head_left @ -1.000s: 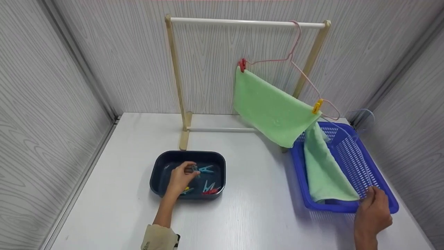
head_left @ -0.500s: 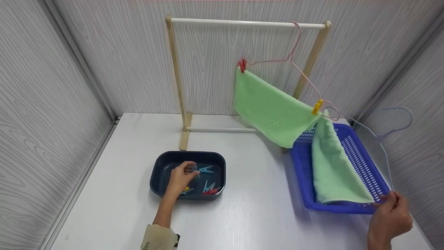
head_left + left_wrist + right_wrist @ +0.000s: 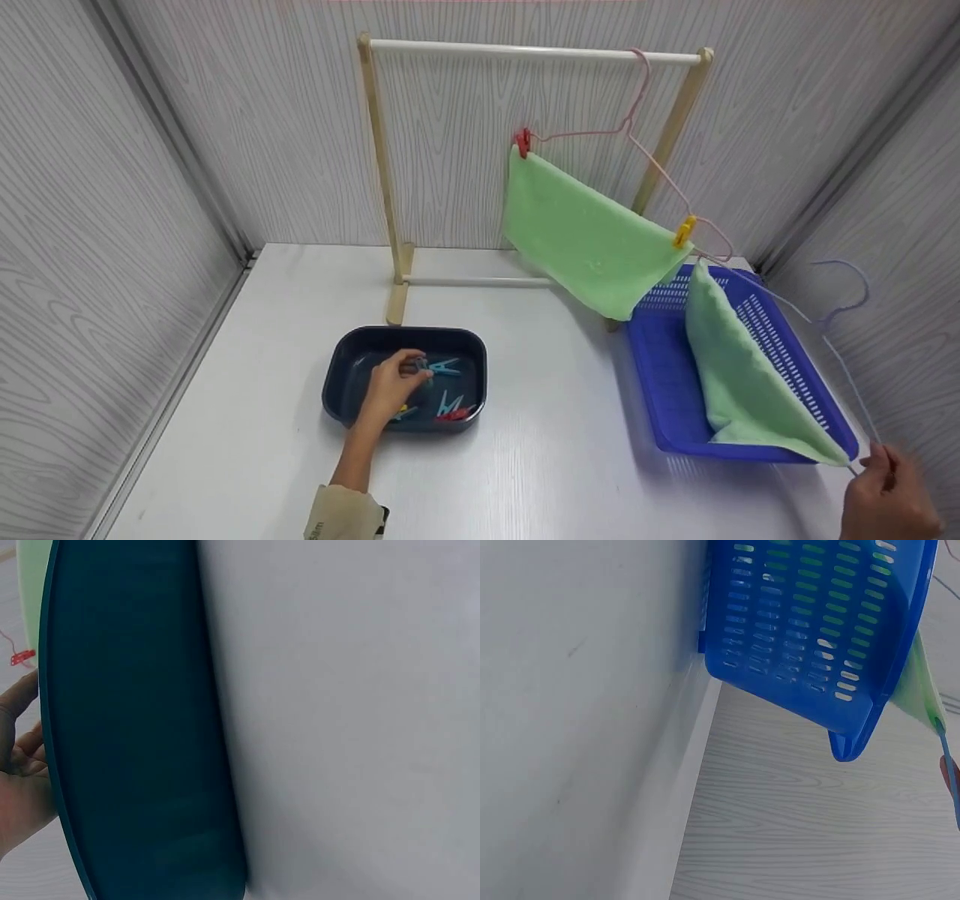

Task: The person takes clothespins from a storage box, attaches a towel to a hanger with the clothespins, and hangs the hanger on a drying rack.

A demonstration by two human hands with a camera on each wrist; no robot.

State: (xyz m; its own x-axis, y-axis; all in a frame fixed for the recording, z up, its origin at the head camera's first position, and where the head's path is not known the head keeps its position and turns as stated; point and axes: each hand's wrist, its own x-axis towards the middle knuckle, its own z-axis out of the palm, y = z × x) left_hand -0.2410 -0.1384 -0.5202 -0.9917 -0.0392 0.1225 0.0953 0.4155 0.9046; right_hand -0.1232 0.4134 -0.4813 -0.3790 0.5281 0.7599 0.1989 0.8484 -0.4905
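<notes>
Over the dark basin point(image 3: 343, 367), my left hand point(image 3: 388, 390) pinches a teal clothespin point(image 3: 423, 367) between thumb and fingers. The left wrist view shows that hand point(image 3: 26, 765) partly hidden behind the basin wall point(image 3: 135, 720). At the far right my right hand point(image 3: 889, 495) grips the lower bar of a pale blue hanger point(image 3: 851, 375), its hook pointing up and away. A light green towel point(image 3: 742, 382) hangs on that hanger, spreading across the blue basket point(image 3: 664, 390). In the right wrist view, the towel's corner point(image 3: 922, 694) meets the hanger's end point(image 3: 946, 746) beside a fingertip.
Several clothespins, including a blue one point(image 3: 445, 367) and a red one point(image 3: 456, 413), lie in the basin. Behind, a rack point(image 3: 510, 49) bears a pink hanger point(image 3: 637, 97). Another green towel point(image 3: 585, 232) hangs from it by red point(image 3: 523, 142) and yellow clothespins point(image 3: 684, 232).
My right hand has moved right and toward me with the blue hanger. The towel on it has shifted right, stretching over the basket's front corner. My left hand has stayed still.
</notes>
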